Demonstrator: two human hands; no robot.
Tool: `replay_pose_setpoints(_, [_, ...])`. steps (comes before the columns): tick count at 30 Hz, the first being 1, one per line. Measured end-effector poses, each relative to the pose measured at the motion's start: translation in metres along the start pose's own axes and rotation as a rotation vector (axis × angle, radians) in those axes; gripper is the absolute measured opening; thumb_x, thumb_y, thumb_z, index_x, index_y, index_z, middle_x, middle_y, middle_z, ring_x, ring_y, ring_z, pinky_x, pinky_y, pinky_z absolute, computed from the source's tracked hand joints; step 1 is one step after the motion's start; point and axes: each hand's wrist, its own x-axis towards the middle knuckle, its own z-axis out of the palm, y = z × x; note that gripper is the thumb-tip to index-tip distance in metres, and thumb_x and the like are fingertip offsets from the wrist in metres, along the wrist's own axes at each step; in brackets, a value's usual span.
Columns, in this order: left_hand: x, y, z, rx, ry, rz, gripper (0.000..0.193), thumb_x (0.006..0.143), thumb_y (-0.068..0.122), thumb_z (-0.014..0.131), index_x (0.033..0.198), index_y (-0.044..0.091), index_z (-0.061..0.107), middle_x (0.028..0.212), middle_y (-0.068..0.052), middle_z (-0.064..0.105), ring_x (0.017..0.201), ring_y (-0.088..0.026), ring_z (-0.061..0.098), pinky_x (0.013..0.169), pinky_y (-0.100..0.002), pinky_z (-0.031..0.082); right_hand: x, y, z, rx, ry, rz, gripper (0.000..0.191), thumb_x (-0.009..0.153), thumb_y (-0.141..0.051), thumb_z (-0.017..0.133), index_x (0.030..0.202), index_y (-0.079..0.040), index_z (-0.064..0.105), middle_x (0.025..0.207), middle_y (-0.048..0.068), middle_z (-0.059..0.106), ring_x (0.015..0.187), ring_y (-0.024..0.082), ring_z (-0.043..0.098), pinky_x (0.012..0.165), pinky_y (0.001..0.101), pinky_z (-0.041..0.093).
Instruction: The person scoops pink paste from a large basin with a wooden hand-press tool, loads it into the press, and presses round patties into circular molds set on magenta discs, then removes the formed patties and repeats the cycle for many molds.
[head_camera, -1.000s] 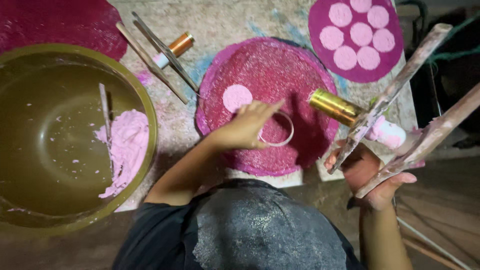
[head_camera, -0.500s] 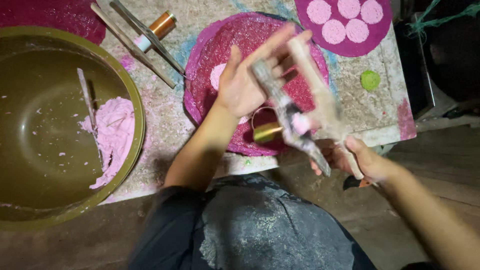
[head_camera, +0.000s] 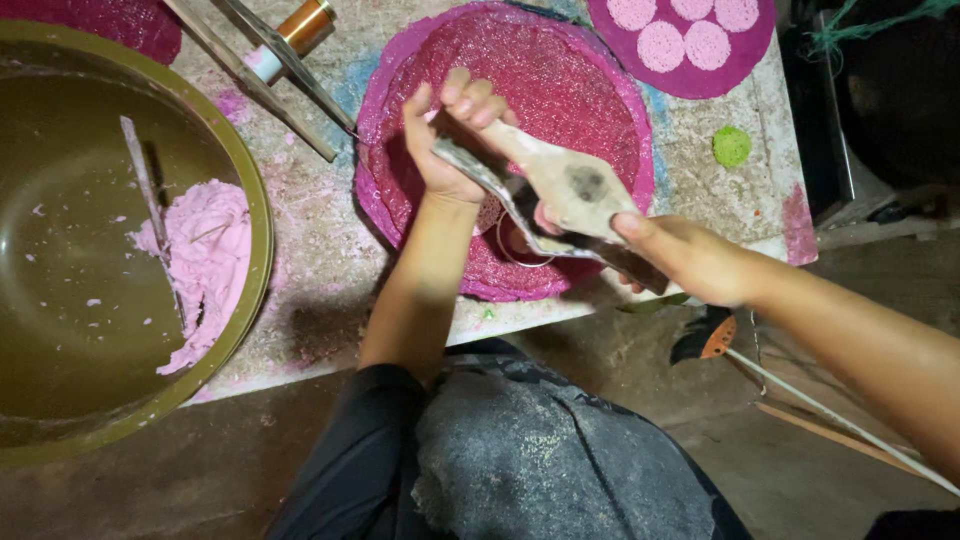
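Wooden dough-crusted paddle (head_camera: 575, 185), left hand (head_camera: 450, 140), right hand (head_camera: 685, 260) gripping; pink woven mat (head_camera: 590, 90)

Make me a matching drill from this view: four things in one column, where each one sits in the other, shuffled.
Things:
1. pink dough
2. small green lump
3. copper-coloured cylinder
4. pink discs

Places:
A. on the round mat at the top right
B. inside the big olive bowl
C. alone on the speckled board by its right edge
D. between two long sticks at the top

Pairs: 1-B, 2-C, 3-D, 4-A
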Motion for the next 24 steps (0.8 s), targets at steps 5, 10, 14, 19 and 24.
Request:
replay_pose_setpoints(5, [-0.007,-0.004,0.003,0.062,0.002,0.050,0.027,0.106,0.038,0.046,0.091,0.015,0.049,0.087,0.001,0.054,0.087,-0.016,0.058,0.100,-0.043,0.055,-0.005,-0.008,0.009,0.000,-0.024,-0.055,0.086,0.094,-0.072,0.027,0.079,0.000,0.072,0.067,0.009,0.065,0.063,0.020,0.060,0.063,0.0366,0.050])
replay_pose_setpoints(10, [-0.001,-0.028,-0.001,-0.021,0.102,0.056,0.021,0.099,0.034,0.048,0.088,0.015,0.048,0.083,0.002,0.052,0.083,-0.015,0.055,0.096,-0.042,0.054,-0.012,-0.004,-0.002,-0.154,0.095,0.039,0.084,0.093,-0.070,0.029,0.081,0.000,0.072,0.065,0.011,0.067,0.064,0.021,0.064,0.067,0.0391,0.052])
replay_pose_setpoints(14, [0.015,-0.029,-0.002,0.007,0.072,0.052,0.021,0.099,0.032,0.049,0.087,0.016,0.047,0.080,0.003,0.050,0.080,-0.014,0.052,0.094,-0.041,0.054,-0.010,-0.008,-0.004,-0.204,0.226,0.051,0.075,0.095,-0.066,0.036,0.093,0.001,0.071,0.069,0.013,0.065,0.064,0.023,0.063,0.067,0.0411,0.053])
replay_pose_setpoints(19, [0.026,-0.008,0.002,0.072,0.000,-0.018,0.023,0.099,0.036,0.048,0.086,0.017,0.046,0.077,0.004,0.047,0.078,-0.015,0.051,0.090,-0.039,0.054,0.004,-0.011,0.011,-0.156,0.304,-0.143,0.066,0.096,-0.061,0.039,0.110,-0.003,0.067,0.070,0.009,0.064,0.061,0.020,0.064,0.064,0.0385,0.053])
replay_pose_setpoints(24, [0.019,0.011,0.007,0.150,0.023,-0.013,0.027,0.099,0.039,0.046,0.085,0.017,0.047,0.075,0.004,0.047,0.075,-0.015,0.051,0.086,-0.039,0.053,0.020,-0.004,0.027,-0.109,0.244,-0.166,0.072,0.101,-0.061,0.036,0.089,0.002,0.067,0.065,0.009,0.062,0.060,0.019,0.062,0.061,0.0381,0.052])
